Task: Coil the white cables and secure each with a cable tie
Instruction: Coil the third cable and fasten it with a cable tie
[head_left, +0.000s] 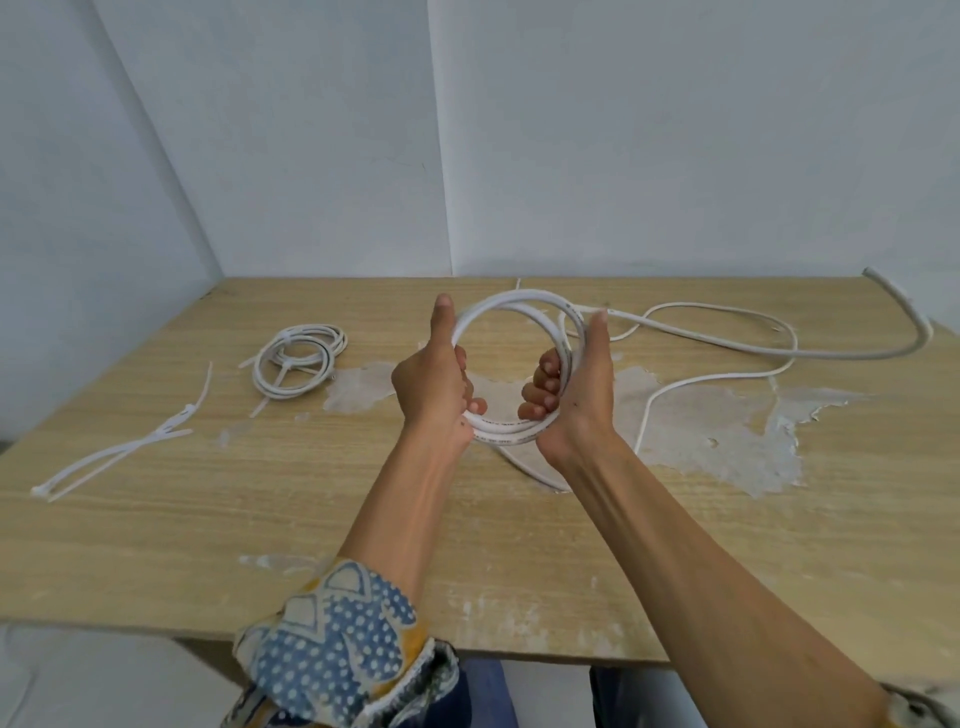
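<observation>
A patterned sleeve (332, 639) at the lower left of the frame is nearest, and 2 bare forearms reach from there to mid-frame; the left grip (431, 384) is curled round the left side of the white cable coil (519, 297) and the right grip (576, 384) round its right side, thumbs raised along the outer rim, so both are closed on the loops, held upright above the counter (208, 545); uncoiled cable (831, 356) trails across the counter to the upper right; a finished coil (332, 340), bound with ties, lies centre left, with spare cable ties (119, 457) further left; the cable looks light, smooth and springy, likely to spring open if released; best to pinch all loops with 1 grip where they bunch at the bottom and tie there.
</observation>
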